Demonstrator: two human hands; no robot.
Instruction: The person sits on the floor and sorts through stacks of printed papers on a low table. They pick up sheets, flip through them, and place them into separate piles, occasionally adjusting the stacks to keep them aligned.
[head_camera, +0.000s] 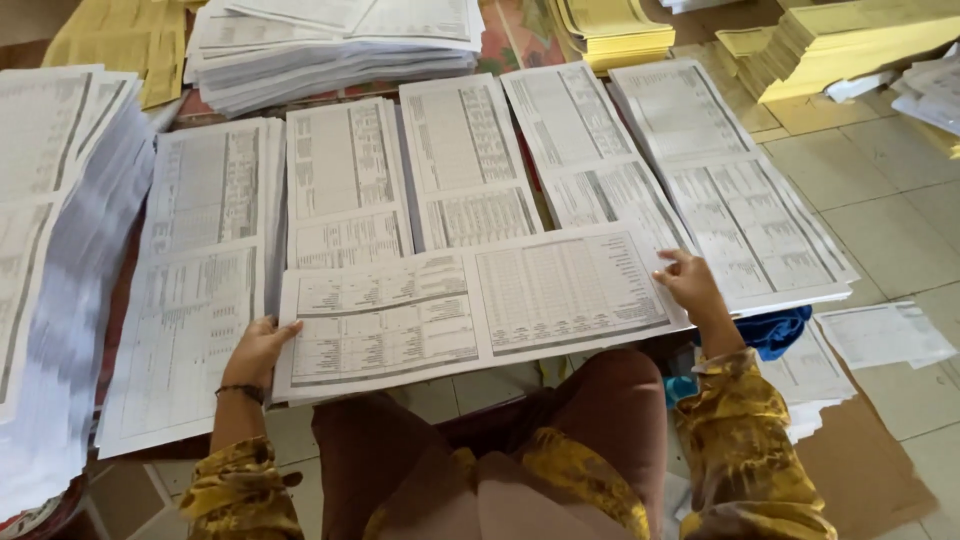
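Both hands, left (258, 350) and right (688, 283), pinch our wide white printed paper sheet (470, 310) by edges; uneven pull risks creasing, we judge.

Both arms are covered to the wrist by sleeves of a shiny golden-yellow cloth, on which a darker brown pattern is printed. The cuffs are slightly gathered. A thin dark bracelet is worn just behind the left hand (258, 348). No ornament is seen near the right hand (688, 282). The legs are covered by plain reddish-brown cloth.
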